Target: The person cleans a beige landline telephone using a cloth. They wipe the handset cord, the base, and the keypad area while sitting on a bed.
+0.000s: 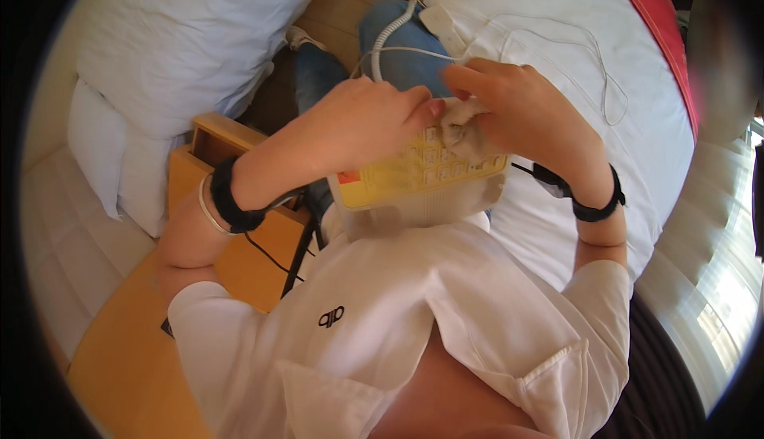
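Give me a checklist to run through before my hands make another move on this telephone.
1. Cloth in the right hand: ok, held against the keypad side.
2. Left hand at the telephone: ok, over its upper left part.
3. Firm left-hand grip: cannot tell, most of the fingers are hidden.
4. Handset off the base: ok, it lies at the edge of the bed.
5. Thin white cable neatly gathered: not ok, it lies in loose loops on the bed.
6. Keys free of dirt: cannot tell, they are blurred and partly covered.
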Tool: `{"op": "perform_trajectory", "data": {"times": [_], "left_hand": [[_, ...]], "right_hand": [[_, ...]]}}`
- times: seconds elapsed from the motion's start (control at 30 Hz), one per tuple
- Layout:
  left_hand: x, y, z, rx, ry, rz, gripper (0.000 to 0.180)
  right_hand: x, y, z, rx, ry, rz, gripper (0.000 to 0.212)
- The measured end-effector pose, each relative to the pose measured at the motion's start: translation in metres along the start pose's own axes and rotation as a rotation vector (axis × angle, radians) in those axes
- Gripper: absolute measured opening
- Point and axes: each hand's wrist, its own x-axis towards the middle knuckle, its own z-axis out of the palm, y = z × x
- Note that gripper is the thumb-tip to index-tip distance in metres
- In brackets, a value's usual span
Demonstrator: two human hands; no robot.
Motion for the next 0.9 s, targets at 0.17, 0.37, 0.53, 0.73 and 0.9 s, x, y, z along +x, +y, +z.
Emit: {"op": "perform_trajectory", "data": {"times": [0.17,0.37,0.53,0.73,0.9], "left_hand": [[0.0,-0.019,0.014,0.061,0.196,0.141,0.032],[0.007,-0.015,0.016,0.081,0.168,0.178,0.034],[0.004,-0.017,0.015,0.031,0.172,0.162,0.033],[0.009,-0.019,0.015,0.044,0.146,0.173,0.034],[0.004,-0.018,0.014,0.002,0.166,0.17,0.032]], "right_hand": [[-0.004,0.009,-0.01,-0.029,-0.077,0.153,0.015],[0.001,-0.002,0.009,0.107,0.037,-0.002,0.012],[-0.009,0.011,0.0,0.071,-0.052,0.21,0.015],[-0.001,0.006,0.011,0.158,0.055,0.065,0.017],[-0.008,0.01,0.007,0.089,0.045,0.098,0.015]]}}
